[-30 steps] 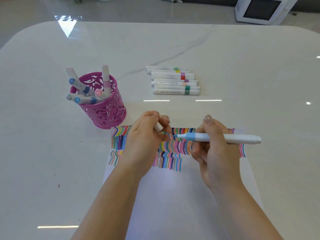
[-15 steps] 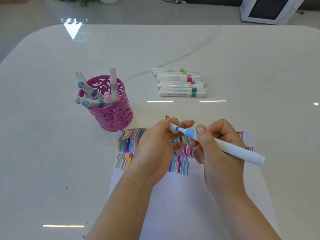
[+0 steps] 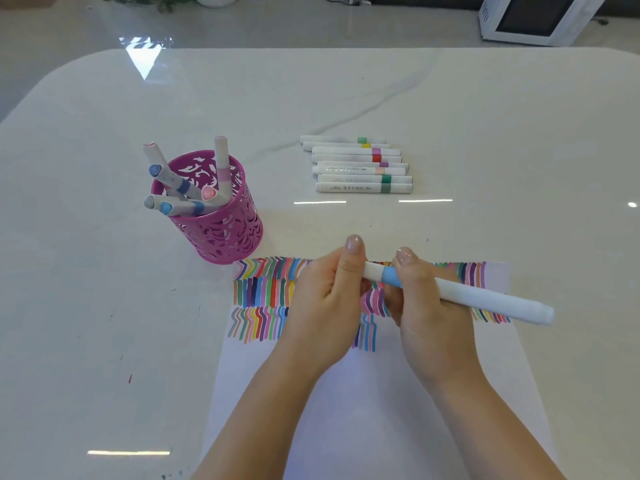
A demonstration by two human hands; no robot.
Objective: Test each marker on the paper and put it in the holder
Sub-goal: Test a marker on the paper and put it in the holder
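Observation:
A white marker with a light blue band lies across both hands above the paper. My right hand grips its barrel just right of the band. My left hand is closed around the white cap, which sits on the marker's left end. The paper's top part is covered with rows of coloured strokes. A pink cut-out holder stands to the left with several markers in it. A row of several white markers lies on the table beyond the paper.
The white glossy table stretches around the paper, with a few small ink specks at the left. A white appliance stands on the floor at the far right, beyond the table.
One second ago the cap was off in my left hand and the blue tip was bare. The hands have come together and the cap now sits on the marker's tip.

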